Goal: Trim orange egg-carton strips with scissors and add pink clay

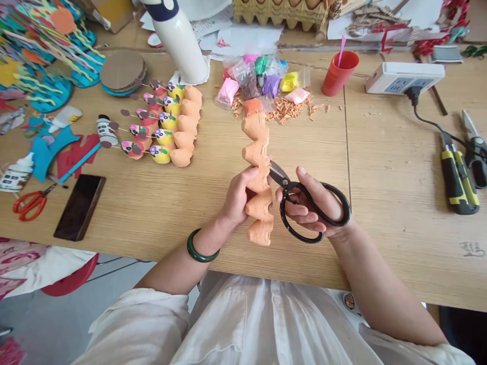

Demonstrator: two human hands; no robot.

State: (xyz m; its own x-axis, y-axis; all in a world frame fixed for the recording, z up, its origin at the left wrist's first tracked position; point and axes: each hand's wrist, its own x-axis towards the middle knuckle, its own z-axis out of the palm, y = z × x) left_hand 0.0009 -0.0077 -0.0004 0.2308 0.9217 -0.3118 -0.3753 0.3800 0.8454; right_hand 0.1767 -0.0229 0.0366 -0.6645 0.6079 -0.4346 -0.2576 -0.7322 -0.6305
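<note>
My left hand (239, 196) is closed around the middle of an orange strip of egg carton (257, 182), a row of several joined cups with a ragged right edge. In my right hand (310, 203) is a pair of black-handled scissors (285, 182). Their blades meet the strip's right edge near its middle, and the tips are hidden by it. Orange trimmings (287, 109) lie scattered just beyond the strip's far end. To the left stand rows of painted egg-carton cups (163, 137), some yellow and red with stuck-on dots, beside plain orange cups (186, 124).
Bagged coloured clay (261, 76), a red cup (340, 73) and a white bottle (177, 40) stand farther back. A power strip (405, 78) and yellow-black cutters (458, 177) lie right. A phone (79, 207) and red-handled scissors (32, 204) lie left.
</note>
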